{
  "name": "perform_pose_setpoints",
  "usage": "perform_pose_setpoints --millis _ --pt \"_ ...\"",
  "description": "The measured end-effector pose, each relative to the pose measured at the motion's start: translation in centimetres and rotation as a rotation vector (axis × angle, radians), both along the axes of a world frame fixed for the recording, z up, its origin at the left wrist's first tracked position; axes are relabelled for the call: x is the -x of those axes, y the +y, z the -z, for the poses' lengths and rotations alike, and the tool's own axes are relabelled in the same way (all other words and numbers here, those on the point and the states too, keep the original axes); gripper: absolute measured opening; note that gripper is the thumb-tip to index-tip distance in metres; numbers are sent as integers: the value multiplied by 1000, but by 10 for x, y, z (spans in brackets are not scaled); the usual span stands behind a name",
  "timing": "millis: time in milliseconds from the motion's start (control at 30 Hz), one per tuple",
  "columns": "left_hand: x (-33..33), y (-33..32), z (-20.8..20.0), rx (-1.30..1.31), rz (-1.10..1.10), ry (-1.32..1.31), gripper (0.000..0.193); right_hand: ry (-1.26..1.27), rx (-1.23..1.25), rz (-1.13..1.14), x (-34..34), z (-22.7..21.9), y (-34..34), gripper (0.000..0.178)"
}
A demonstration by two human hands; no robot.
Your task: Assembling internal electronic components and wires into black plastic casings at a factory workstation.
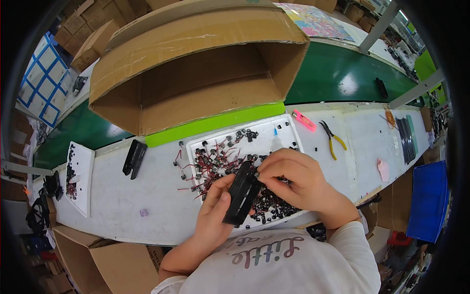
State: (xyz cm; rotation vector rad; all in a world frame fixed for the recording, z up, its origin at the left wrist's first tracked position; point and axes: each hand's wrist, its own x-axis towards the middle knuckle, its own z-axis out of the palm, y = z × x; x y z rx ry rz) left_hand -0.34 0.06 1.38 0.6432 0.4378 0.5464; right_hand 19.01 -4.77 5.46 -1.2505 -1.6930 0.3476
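White desk (117, 196) below the head camera: left hand (213, 216) grips the black case (241, 196), tilted over the tray (290, 128); right hand (296, 179) works at its edge, whether pinching anything I cannot tell. Steady case, light square pressure looks wisest.

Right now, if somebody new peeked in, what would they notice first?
Probably the big cardboard box across the top middle, its opening facing us. Below, the left hand holds a black plastic piece above a white tray scattered with red wires and small black parts. Yellow-handled pliers stand out on the table to the right.
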Motion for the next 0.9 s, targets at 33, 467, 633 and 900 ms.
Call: perform_pose_setpoints --millis 33,467,633,900 --pt "0 -1 0 22 0 -11 38 13 39 11 2 2 -1 15" --pt "-4 -8 -4 -7 -48 72 45 -151 63 110 19 6 6 24" --pt "-4 -8 1 25 -51 37 42 -180 85 127 21 7 6 24" --pt "-5 -8 0 40 -63 -16 40 -159 75 115 24 5 6 23"
